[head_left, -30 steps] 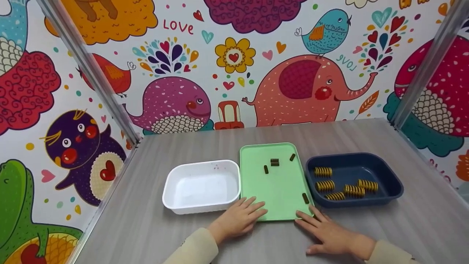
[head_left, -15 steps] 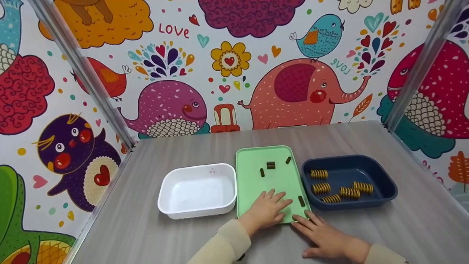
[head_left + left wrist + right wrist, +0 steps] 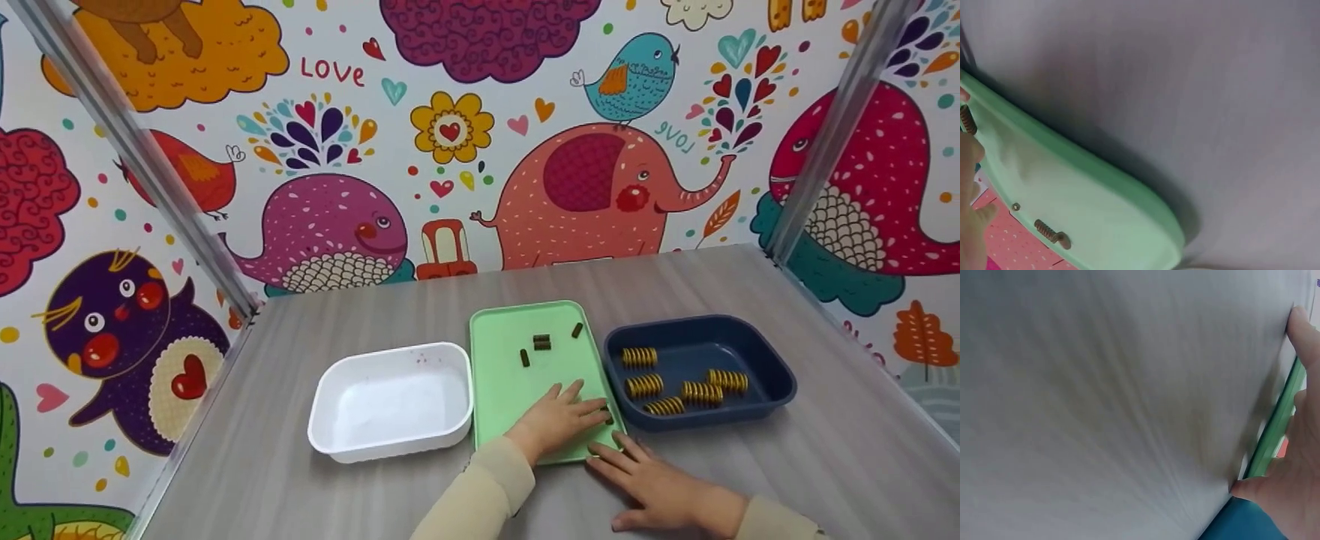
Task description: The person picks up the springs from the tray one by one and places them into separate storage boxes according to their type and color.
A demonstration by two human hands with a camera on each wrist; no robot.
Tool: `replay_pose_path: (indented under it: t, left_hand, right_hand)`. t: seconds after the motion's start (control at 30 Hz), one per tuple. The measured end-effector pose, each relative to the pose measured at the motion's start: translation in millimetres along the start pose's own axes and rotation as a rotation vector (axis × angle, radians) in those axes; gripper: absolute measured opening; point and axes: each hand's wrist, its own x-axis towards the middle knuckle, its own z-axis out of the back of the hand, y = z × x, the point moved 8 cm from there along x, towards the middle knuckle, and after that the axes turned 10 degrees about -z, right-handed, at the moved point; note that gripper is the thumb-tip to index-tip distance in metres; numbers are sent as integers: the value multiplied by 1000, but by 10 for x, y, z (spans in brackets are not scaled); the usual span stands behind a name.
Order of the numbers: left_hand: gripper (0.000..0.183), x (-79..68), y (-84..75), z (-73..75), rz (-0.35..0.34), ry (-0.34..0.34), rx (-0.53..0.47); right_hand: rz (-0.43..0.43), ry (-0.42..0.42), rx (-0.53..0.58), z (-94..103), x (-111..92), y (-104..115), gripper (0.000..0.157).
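The left hand (image 3: 559, 421) is spread low over the tray (image 3: 495, 405), its fingers parted about the brown spring (image 3: 968, 119) by the tray's right edge, with no firm hold shown. The right hand (image 3: 660, 484) is splayed at the near right corner, nothing gripped. The spring is probably best pinched lightly across its middle, so that rolling is avoided.

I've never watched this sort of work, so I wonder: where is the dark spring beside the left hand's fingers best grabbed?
Probably at its middle, with the left hand pinching across the coils from above. The dark spring lies on its side, longer than wide, near the right rim of the green tray, so there seems less room from that side.
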Motion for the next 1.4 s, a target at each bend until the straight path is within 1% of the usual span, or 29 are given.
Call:
replay_pose_path:
  t: [0.1, 0.17, 0.2, 0.23, 0.37, 0.43, 0.5, 0.67, 0.9, 1.03, 1.1, 1.17, 1.27, 1.4]
  left_hand:
    - [65, 12, -24, -24, -31, 32, 83]
    - [63, 9, -27, -25, -47, 22, 107]
    - [61, 5, -22, -21, -54, 3, 109]
    - [58, -4, -12, -7, -61, -31, 109]
    - [38, -88, 82, 60, -65, -193, 93]
    - [30, -147, 138, 63, -57, -239, 71]
    - [25, -199, 184, 37, -47, -257, 37]
    - [19, -290, 230, -51, -48, -260, -72]
    - [17, -405, 216, -181, -71, -142, -296]
    - [14, -502, 197, -207, -72, -120, -398]
    - [15, -547, 179, -205, -84, -123, -439]
    - [17, -577, 157, -194, -103, -137, -461]
    - [21, -608, 136, -170, -118, -179, -466]
    - [24, -637, 122, -160, -103, -237, -442]
  right_hand:
    - [14, -5, -11, -1, 11, 28, 75]
    - [28, -10, -17, 2, 18, 52, 75]
    - [34, -13, -20, 2, 21, 63, 75]
    - [39, -16, -24, 2, 24, 71, 75]
    - [37, -5, -16, 5, 28, 76, 74]
    - [30, -3, -5, 12, 25, 65, 74]
    - [25, -2, 5, 19, 22, 57, 74]
    - [19, -14, 2, 21, 9, 46, 75]
    - [22, -25, 4, 56, -3, 48, 75]
    - [22, -18, 8, 59, -11, 46, 75]
    - [16, -12, 17, 58, -18, 41, 75]
    - [3, 0, 30, 52, -23, 25, 75]
    - [-18, 25, 51, 42, -23, 6, 75]
    - [-30, 49, 57, 19, -20, 3, 75]
